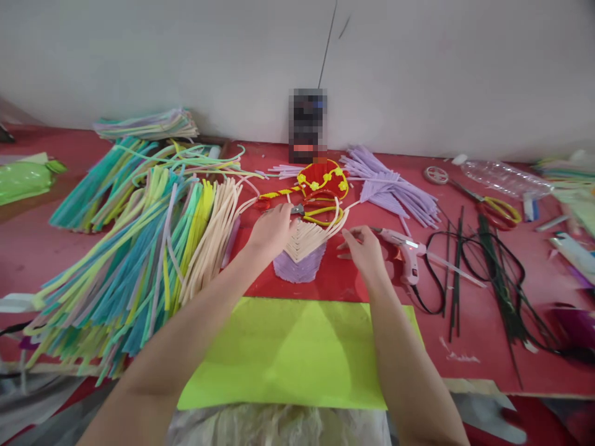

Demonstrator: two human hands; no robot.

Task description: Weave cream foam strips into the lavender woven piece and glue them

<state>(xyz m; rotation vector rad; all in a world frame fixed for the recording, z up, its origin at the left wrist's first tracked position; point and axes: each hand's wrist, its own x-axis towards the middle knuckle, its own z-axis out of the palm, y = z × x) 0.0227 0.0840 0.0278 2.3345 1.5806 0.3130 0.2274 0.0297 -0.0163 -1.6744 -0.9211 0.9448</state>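
A leaf-shaped piece woven from cream and lilac pipe cleaners (300, 244) lies on the red table in front of me, with loose cream ends spreading to the upper right. My left hand (273, 230) grips its upper left edge; the fingertips are partly hidden. To its right, my right hand (365, 249) hovers with fingers apart and nothing in them. A pink glue gun (409, 255) lies just beside that hand. Yellow-handled scissors (325, 215) rest right behind the woven piece, and a red and yellow flowered ornament (323, 179) sits beyond them.
Bundles of coloured pipe cleaners (134, 266) cover the left side. Lilac stems (393, 186) lie at the back right. Further right are green wires (499, 279), another pair of scissors (499, 210) and a plastic bottle (506, 176). A yellow-green sheet (288, 353) lies nearest me.
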